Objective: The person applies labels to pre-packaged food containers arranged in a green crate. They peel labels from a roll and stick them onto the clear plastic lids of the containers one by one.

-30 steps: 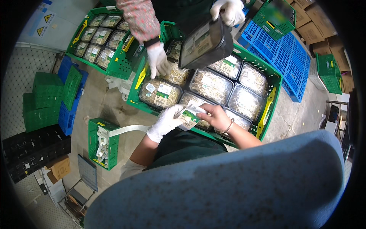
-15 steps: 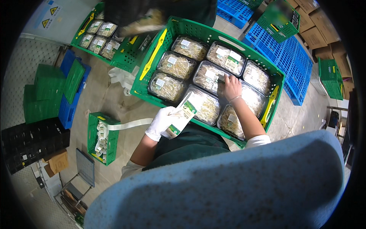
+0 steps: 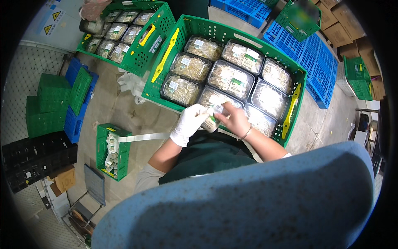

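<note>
My left hand (image 3: 188,125), in a white glove, grips a strip of labels (image 3: 210,123) at the near side of a green crate (image 3: 160,98). My bare right hand (image 3: 236,120), a bracelet at its wrist, pinches the strip's end beside it. Clear-lidded packs of bean sprouts fill the crate in rows. The middle pack (image 3: 226,74) and the far pack (image 3: 236,54) each carry a green-and-white label. Just beyond my hands lies a pack (image 3: 213,98) partly hidden by them.
The strip's white tail (image 3: 145,137) runs to a small green crate (image 3: 123,155) of labels at left. At upper left, another person's hand (image 3: 93,9) is at a second crate (image 3: 137,62) of packs. Blue pallets (image 3: 323,68) and cardboard boxes (image 3: 338,31) are at right.
My right hand has come back from the middle pack to the strip in my left hand. That pack's label now shows uncovered. The other person's pack has moved left to the second crate.
</note>
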A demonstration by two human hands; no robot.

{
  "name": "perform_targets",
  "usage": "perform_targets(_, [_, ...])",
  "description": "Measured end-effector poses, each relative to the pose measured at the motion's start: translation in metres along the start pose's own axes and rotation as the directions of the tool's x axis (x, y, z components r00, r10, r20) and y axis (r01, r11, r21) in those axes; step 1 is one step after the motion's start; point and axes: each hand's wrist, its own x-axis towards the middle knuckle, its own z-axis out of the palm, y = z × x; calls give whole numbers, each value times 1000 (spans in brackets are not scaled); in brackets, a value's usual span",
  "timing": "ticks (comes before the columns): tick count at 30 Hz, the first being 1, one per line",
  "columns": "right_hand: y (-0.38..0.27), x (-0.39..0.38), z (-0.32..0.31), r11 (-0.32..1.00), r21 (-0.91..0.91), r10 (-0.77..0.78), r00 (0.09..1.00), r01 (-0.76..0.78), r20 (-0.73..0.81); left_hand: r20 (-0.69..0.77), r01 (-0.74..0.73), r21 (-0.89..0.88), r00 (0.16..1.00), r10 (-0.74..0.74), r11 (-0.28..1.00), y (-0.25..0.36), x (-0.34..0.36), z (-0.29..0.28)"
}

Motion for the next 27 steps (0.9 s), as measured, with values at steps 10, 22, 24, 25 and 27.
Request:
perform_targets(10, [120, 13, 9, 657, -749, 107, 972, 89, 208, 28, 242, -174, 970, -241, 955, -24, -40, -54])
perform_targets(22, [10, -20, -27, 1000, 3, 24, 976, -25, 217, 215, 56, 150, 973, -88, 987, -26, -22, -14])
perform_targets(24, [14, -30, -29, 998, -53, -13, 979, 24, 203, 284, -300, 421, 940, 190, 856, -34, -8, -12])
perform_targets(25, [12, -37, -30, 999, -30, 41, 983, -37, 179, 206, -64, 42, 977, 54, 997, 7, -11, 14])
perform_targets(27, [-1, -48, -31, 988, 22, 146, 980, -151, 135, 287, -12, -222, 955, 77, 975, 9, -4, 35])
